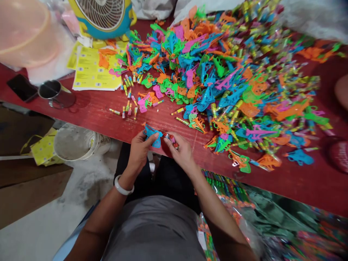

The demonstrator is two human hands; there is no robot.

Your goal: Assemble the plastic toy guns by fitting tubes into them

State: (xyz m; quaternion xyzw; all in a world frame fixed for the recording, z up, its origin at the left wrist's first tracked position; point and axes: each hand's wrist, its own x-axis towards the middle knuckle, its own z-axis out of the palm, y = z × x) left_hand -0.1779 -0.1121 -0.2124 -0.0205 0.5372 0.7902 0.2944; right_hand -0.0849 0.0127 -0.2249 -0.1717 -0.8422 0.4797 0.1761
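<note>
Near the front edge of the red table (89,117), my left hand (140,148) pinches a blue plastic piece (155,139) with a lattice part; a bit of orange shows at its upper left end. Close on its right, my right hand (179,148) is closed on small tubes (172,137) with red ends. Beyond both hands lies a large heap of blue, green, orange and pink plastic pieces (206,98). Several small wrapped tubes (129,108) lie loose on the table to the upper left of my hands.
A yellow and blue fan (104,34) stands at the back, by yellow printed sheets (92,76). A metal mug (58,96) and a phone (22,88) sit at the left. A white bucket (74,146) is below the edge. Filled bags (228,188) lie below right.
</note>
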